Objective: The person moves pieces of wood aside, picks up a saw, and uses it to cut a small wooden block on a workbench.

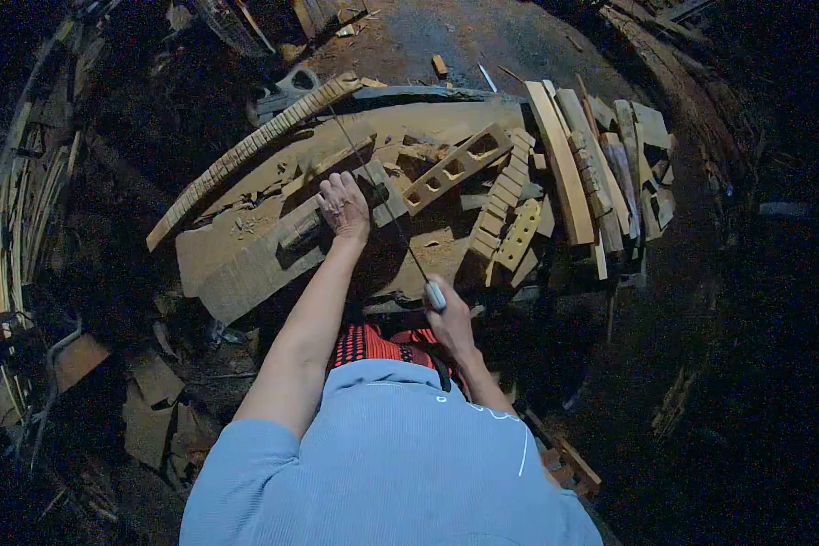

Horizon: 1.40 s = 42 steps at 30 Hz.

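Note:
My left hand [343, 202] presses down, fingers curled, on a wooden piece [302, 225] that lies over a wide plank [241, 271]. The fingers of my right hand [449, 312] are wrapped round the pale handle [435, 295] of a saw. Its thin dark blade [399, 227] runs up and left from the handle, passing just right of my left hand and over the wood, towards the notched strip's upper end. What the blade touches is too dark to tell.
A long notched strip [250, 146] curves along the left. Right of my hands lie a slotted block [457, 169], a notched piece [502, 196], a block with holes [519, 233] and long boards [560, 164]. Wood scraps surround the bench.

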Each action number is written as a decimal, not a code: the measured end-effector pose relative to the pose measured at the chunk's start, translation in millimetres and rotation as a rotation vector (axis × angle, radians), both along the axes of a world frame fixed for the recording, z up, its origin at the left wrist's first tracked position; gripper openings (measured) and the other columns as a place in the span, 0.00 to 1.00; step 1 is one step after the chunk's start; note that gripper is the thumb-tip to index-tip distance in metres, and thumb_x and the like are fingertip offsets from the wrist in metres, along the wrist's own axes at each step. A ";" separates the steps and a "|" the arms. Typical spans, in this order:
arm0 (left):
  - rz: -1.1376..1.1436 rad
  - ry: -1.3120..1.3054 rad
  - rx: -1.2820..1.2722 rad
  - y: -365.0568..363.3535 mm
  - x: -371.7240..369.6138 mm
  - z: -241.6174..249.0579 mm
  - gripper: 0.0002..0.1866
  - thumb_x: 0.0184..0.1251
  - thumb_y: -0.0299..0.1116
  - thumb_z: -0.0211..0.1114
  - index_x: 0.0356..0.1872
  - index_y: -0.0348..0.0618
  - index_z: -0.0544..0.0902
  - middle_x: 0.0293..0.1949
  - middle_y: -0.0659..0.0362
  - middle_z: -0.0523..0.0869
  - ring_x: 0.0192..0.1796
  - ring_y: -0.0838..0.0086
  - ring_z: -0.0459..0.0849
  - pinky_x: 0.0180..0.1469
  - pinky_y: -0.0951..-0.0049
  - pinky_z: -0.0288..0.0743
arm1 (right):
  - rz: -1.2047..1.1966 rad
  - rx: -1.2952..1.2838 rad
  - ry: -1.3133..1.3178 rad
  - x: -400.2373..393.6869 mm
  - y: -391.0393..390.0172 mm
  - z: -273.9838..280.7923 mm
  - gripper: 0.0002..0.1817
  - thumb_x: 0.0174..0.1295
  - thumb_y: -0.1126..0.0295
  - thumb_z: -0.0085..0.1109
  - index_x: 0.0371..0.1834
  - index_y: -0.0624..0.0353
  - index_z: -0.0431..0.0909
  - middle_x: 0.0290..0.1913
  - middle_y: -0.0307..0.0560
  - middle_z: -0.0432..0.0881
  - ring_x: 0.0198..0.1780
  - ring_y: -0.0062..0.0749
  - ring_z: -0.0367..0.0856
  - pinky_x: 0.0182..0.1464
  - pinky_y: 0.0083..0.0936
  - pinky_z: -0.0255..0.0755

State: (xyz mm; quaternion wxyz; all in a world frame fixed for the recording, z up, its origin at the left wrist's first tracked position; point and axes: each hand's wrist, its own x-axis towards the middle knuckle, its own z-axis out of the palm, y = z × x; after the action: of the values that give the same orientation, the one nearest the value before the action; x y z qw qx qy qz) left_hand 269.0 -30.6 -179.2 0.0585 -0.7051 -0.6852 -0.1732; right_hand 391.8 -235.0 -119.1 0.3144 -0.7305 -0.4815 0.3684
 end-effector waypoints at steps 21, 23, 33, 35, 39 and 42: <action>-0.001 0.090 0.061 2.9 -0.7 -7.9 0.03 0.53 0.30 0.48 0.26 0.45 0.70 0.29 0.58 0.70 0.37 0.67 0.70 0.38 0.66 0.65 | 0.023 -0.030 0.052 8.7 -4.0 11.9 0.24 0.45 0.78 0.49 0.50 0.54 0.66 0.36 0.57 0.75 0.39 0.41 0.76 0.43 0.25 0.66; -0.004 0.129 0.137 4.5 -2.3 -11.8 0.03 0.53 0.30 0.48 0.26 0.45 0.70 0.28 0.58 0.69 0.37 0.67 0.70 0.37 0.67 0.65 | 0.033 0.012 0.073 2.4 25.5 10.6 0.23 0.45 0.78 0.49 0.50 0.54 0.66 0.36 0.57 0.75 0.40 0.42 0.75 0.44 0.25 0.65; 0.046 -0.008 0.046 3.3 1.8 -5.4 0.03 0.54 0.30 0.48 0.26 0.45 0.70 0.28 0.58 0.69 0.36 0.66 0.69 0.38 0.66 0.64 | 0.009 -0.050 0.061 17.7 -51.8 11.5 0.25 0.44 0.80 0.52 0.50 0.54 0.66 0.39 0.53 0.75 0.41 0.33 0.74 0.45 0.21 0.65; 0.024 0.030 -0.019 3.5 1.8 -3.9 0.03 0.54 0.31 0.47 0.27 0.46 0.70 0.29 0.59 0.69 0.37 0.66 0.69 0.39 0.66 0.64 | -0.019 -0.179 0.109 23.3 -76.7 24.5 0.25 0.44 0.79 0.53 0.50 0.54 0.66 0.39 0.52 0.75 0.41 0.31 0.74 0.44 0.22 0.65; 0.010 0.041 -0.012 3.3 1.5 -2.6 0.03 0.54 0.30 0.47 0.27 0.46 0.70 0.29 0.59 0.69 0.37 0.66 0.69 0.38 0.66 0.64 | -0.042 -0.218 0.166 26.9 -85.2 24.0 0.26 0.43 0.78 0.54 0.51 0.53 0.66 0.39 0.52 0.75 0.41 0.32 0.74 0.44 0.22 0.66; 0.023 0.060 0.017 5.0 2.6 -2.5 0.03 0.54 0.30 0.47 0.26 0.46 0.70 0.28 0.59 0.69 0.37 0.67 0.69 0.38 0.66 0.64 | -0.005 -0.141 0.087 21.5 -46.2 15.6 0.27 0.41 0.79 0.53 0.50 0.51 0.66 0.41 0.54 0.75 0.43 0.40 0.75 0.44 0.26 0.67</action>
State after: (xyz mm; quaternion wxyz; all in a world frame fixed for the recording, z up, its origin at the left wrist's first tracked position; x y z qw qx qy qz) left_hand 271.6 -25.7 -181.7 0.0870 -0.7016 -0.6896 -0.1570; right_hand 413.3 -281.2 -103.5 0.2835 -0.7353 -0.4386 0.4319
